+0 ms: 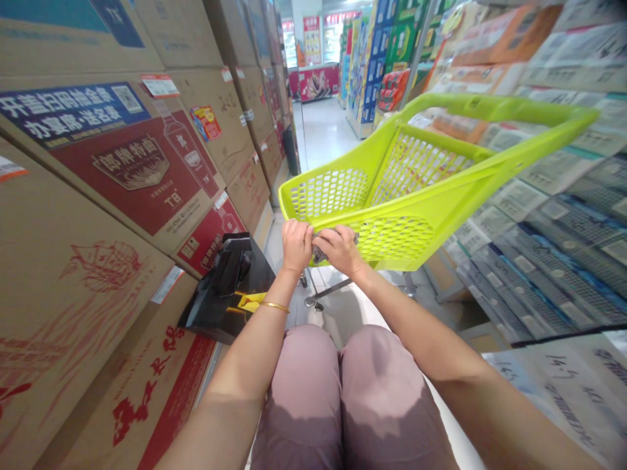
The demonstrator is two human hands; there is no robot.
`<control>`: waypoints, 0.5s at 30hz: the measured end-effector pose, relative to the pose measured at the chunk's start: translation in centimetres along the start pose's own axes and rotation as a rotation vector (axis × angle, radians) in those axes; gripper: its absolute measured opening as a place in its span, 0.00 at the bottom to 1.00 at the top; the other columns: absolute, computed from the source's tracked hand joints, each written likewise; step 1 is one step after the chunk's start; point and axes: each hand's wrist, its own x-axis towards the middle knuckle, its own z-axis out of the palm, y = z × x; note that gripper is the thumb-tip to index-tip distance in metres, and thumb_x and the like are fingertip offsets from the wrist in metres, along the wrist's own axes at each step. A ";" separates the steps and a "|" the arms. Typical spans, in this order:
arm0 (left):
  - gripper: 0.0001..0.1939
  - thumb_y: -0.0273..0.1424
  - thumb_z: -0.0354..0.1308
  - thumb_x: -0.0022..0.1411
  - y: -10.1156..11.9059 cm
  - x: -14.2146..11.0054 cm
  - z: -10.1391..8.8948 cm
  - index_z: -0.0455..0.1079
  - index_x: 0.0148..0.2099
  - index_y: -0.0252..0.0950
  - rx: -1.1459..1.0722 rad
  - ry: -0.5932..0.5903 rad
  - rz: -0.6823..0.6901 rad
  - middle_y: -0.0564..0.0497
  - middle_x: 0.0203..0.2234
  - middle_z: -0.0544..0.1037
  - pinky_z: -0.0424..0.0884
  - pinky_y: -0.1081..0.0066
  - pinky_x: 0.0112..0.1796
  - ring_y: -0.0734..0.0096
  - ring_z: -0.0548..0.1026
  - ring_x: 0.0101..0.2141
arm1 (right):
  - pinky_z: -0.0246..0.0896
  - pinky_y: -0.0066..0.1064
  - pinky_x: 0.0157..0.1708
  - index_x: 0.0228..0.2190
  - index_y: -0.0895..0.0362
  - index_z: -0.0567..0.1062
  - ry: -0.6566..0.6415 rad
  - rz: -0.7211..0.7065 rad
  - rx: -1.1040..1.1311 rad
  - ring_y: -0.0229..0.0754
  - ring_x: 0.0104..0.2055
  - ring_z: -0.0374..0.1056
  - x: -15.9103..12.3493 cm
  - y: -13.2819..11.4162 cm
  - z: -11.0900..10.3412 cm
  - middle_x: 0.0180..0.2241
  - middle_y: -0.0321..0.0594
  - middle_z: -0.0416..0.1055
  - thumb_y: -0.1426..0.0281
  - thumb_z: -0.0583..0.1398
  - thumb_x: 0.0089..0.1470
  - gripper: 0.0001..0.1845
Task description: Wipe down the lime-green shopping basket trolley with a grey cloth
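Observation:
A lime-green plastic shopping cart (421,215) stands crosswise in front of my knees, its mesh side facing me. My left hand (296,243) is closed over the top edge at its left end, fingers curled inward. Close beside it, my right hand (340,248) is closed on a crumpled grey cloth (320,247), pressed against the cart's side. Part of the cloth is hidden under my fingers, and its left end touches or nearly touches my left thumb.
Stacked cartons (132,170) form a wall on the left. A black bag (230,281) stands against them near my left forearm. Shelves of packaged goods (553,241) line the right, blurred. The aisle floor (321,134) runs away behind the cart.

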 end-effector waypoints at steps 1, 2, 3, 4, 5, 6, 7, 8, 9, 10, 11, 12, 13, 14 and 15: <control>0.22 0.41 0.32 0.68 0.0 0.0 0.0 0.58 0.27 0.39 -0.013 0.011 0.008 0.48 0.24 0.65 0.60 0.63 0.38 0.63 0.62 0.32 | 0.48 0.34 0.44 0.40 0.43 0.75 0.055 -0.019 -0.017 0.41 0.43 0.54 0.4 0.1 -0.1 0.40 0.36 0.69 0.69 0.52 0.59 0.14; 0.21 0.42 0.33 0.68 0.0 0.1 0.0 0.58 0.27 0.39 -0.027 0.023 0.014 0.49 0.24 0.65 0.60 0.64 0.38 0.64 0.62 0.31 | 0.47 0.34 0.44 0.39 0.43 0.75 0.115 -0.032 -0.033 0.41 0.43 0.54 0.6 0.2 -0.1 0.39 0.35 0.69 0.69 0.53 0.59 0.13; 0.21 0.42 0.34 0.68 0.0 0.2 -0.1 0.57 0.26 0.39 -0.043 0.034 0.019 0.49 0.23 0.65 0.60 0.64 0.38 0.65 0.63 0.31 | 0.47 0.34 0.44 0.38 0.43 0.76 0.172 -0.036 -0.046 0.42 0.43 0.53 0.6 0.2 0.0 0.38 0.35 0.69 0.69 0.53 0.58 0.13; 0.21 0.42 0.35 0.68 0.0 0.2 -0.1 0.56 0.26 0.39 -0.058 0.044 0.021 0.50 0.23 0.65 0.60 0.64 0.38 0.65 0.63 0.31 | 0.47 0.34 0.43 0.37 0.44 0.76 0.217 -0.028 -0.057 0.42 0.43 0.53 0.4 0.1 0.2 0.38 0.35 0.69 0.69 0.54 0.58 0.13; 0.21 0.42 0.35 0.68 0.1 0.3 -0.2 0.56 0.26 0.39 -0.072 0.053 0.022 0.50 0.22 0.65 0.60 0.65 0.38 0.65 0.63 0.30 | 0.47 0.33 0.43 0.37 0.44 0.76 0.242 -0.013 -0.066 0.42 0.43 0.53 0.2 0.0 0.5 0.37 0.35 0.69 0.70 0.54 0.58 0.12; 0.21 0.42 0.36 0.68 0.1 0.4 -0.2 0.56 0.26 0.39 -0.086 0.062 0.022 0.50 0.22 0.65 0.60 0.65 0.38 0.66 0.63 0.30 | 0.47 0.33 0.43 0.37 0.44 0.77 0.240 0.005 -0.071 0.42 0.43 0.53 -0.1 -0.2 0.8 0.37 0.35 0.69 0.70 0.54 0.58 0.12; 0.21 0.41 0.36 0.68 0.1 0.5 -0.2 0.56 0.25 0.39 -0.100 0.069 0.021 0.50 0.22 0.65 0.60 0.65 0.37 0.66 0.62 0.30 | 0.47 0.33 0.43 0.36 0.45 0.77 0.216 0.025 -0.073 0.42 0.43 0.53 -0.4 -0.3 1.1 0.37 0.36 0.69 0.70 0.54 0.58 0.12; 0.21 0.41 0.36 0.68 0.1 0.5 -0.2 0.56 0.25 0.39 -0.112 0.075 0.018 0.50 0.22 0.65 0.60 0.65 0.37 0.66 0.62 0.30 | 0.47 0.33 0.43 0.36 0.45 0.77 0.178 0.044 -0.070 0.42 0.43 0.54 -0.7 -0.5 1.4 0.37 0.36 0.69 0.70 0.54 0.58 0.12; 0.20 0.41 0.37 0.67 0.1 0.6 -0.2 0.56 0.25 0.39 -0.124 0.081 0.015 0.51 0.22 0.65 0.60 0.65 0.37 0.66 0.62 0.30 | 0.47 0.33 0.42 0.37 0.46 0.77 0.137 0.056 -0.061 0.42 0.43 0.54 -1.0 -0.6 1.6 0.37 0.37 0.69 0.69 0.54 0.58 0.12; 0.20 0.42 0.37 0.67 0.1 0.6 -0.3 0.56 0.25 0.39 -0.134 0.088 0.011 0.51 0.22 0.65 0.60 0.65 0.37 0.67 0.62 0.30 | 0.47 0.33 0.41 0.37 0.46 0.77 0.097 0.063 -0.048 0.42 0.43 0.54 -1.2 -0.7 1.9 0.38 0.37 0.69 0.69 0.54 0.58 0.12; 0.20 0.42 0.38 0.67 0.1 0.7 -0.3 0.56 0.25 0.39 -0.143 0.093 0.009 0.51 0.22 0.65 0.60 0.66 0.36 0.67 0.62 0.29 | 0.47 0.33 0.40 0.38 0.46 0.76 0.064 0.067 -0.033 0.42 0.43 0.54 -1.5 -0.8 2.1 0.38 0.37 0.69 0.69 0.54 0.58 0.12; 0.20 0.42 0.38 0.67 0.2 0.7 -0.3 0.57 0.25 0.39 -0.149 0.098 0.007 0.51 0.22 0.65 0.60 0.66 0.36 0.67 0.62 0.29 | 0.46 0.33 0.39 0.38 0.45 0.76 0.037 0.067 -0.019 0.42 0.43 0.54 -1.7 -0.9 2.2 0.38 0.37 0.69 0.69 0.54 0.58 0.12; 0.20 0.42 0.39 0.67 0.2 0.7 -0.3 0.57 0.25 0.39 -0.153 0.104 0.007 0.51 0.22 0.65 0.60 0.66 0.36 0.67 0.62 0.29 | 0.46 0.33 0.38 0.39 0.45 0.76 0.015 0.063 -0.008 0.42 0.42 0.53 -2.0 -0.9 2.4 0.38 0.37 0.70 0.69 0.54 0.58 0.12; 0.20 0.42 0.39 0.67 0.2 0.7 -0.3 0.57 0.25 0.39 -0.155 0.107 0.006 0.51 0.22 0.65 0.60 0.66 0.36 0.67 0.62 0.29 | 0.45 0.33 0.38 0.39 0.46 0.76 -0.006 0.055 0.000 0.42 0.42 0.53 -2.3 -1.0 2.5 0.38 0.37 0.70 0.69 0.55 0.58 0.11; 0.20 0.42 0.39 0.67 0.2 0.7 -0.3 0.57 0.25 0.39 -0.156 0.110 0.004 0.51 0.21 0.65 0.60 0.66 0.36 0.67 0.62 0.29 | 0.45 0.33 0.37 0.39 0.46 0.76 -0.025 0.047 0.004 0.42 0.42 0.54 -2.6 -1.1 2.7 0.38 0.37 0.70 0.70 0.55 0.58 0.11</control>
